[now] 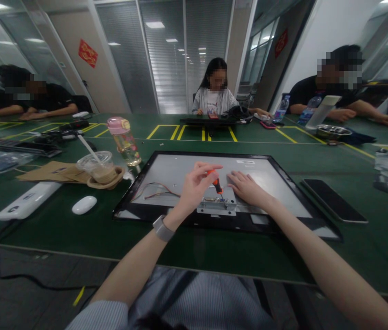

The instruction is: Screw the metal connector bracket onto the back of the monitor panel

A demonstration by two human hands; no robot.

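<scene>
My left hand (199,182) grips a screwdriver (217,184) with an orange and black handle, its thumb and fingers around the upper end. The shaft slants down to a metal bracket with connector ports (216,206) near the front edge of a flat display panel (187,167). To the right, my right hand (248,187) lies on the panel's grey back with fingers stretched out, holding nothing. Thin cables (157,189) run across the panel left of the bracket. The screwdriver's tip is too small to make out clearly.
Left of the panel are a white mouse (84,205), an iced drink cup (95,166), a water bottle (125,141) and a white power strip (29,200). A black phone (333,200) lies at right. Several people sit around the green table (200,247).
</scene>
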